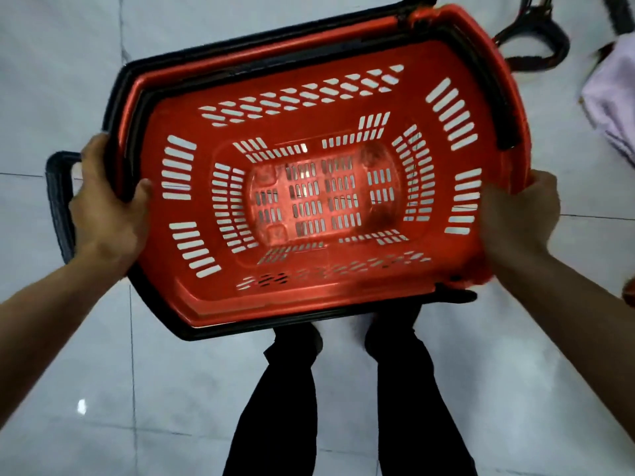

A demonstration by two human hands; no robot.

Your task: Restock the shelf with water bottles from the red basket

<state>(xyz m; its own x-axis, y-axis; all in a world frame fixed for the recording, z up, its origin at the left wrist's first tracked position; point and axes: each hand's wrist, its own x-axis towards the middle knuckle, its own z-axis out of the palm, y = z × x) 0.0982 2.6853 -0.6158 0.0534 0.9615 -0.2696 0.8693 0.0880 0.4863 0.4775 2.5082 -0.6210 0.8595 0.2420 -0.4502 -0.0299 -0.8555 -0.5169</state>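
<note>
As nothing lies inside, red basket (275, 302): emptied, restocking likely done; left hand (103, 204), right hand (519, 214) grips clasp its rim.

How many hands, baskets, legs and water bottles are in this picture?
hands: 2 (left hand, right hand)
red basket: 1
legs: 2 (left leg, right leg)
water bottles: 0
total: 5

Basket (343, 298) above floor (137, 389), left hand (106, 207) on its left rim, right hand (519, 214) on its right
</note>
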